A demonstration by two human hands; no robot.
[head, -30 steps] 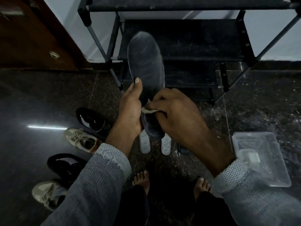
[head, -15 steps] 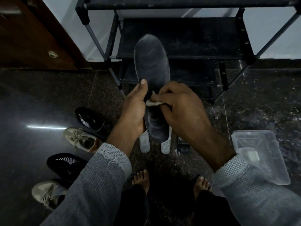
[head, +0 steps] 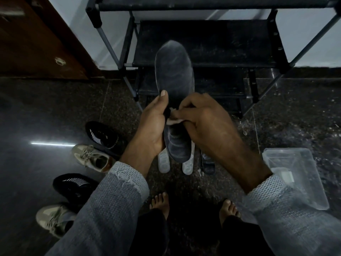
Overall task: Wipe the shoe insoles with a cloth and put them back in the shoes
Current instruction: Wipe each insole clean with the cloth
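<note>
above the dark floor [head: 55,111], the left hand [head: 151,124] grips a dark insole [head: 175,74] by its left edge while the right hand [head: 206,122] pinches a small white cloth [head: 174,120] against it.

Both forearms wear loose grey knit sleeves [head: 110,206] with a fine waffle-like texture. Each ends in a paler, open-mesh cuff [head: 129,174], and the left one is frayed with loose threads. The left hand [head: 151,126] and right hand [head: 206,124] are bare. Below, dark trousers [head: 155,235] reach down to 2 bare feet [head: 160,202].
</note>
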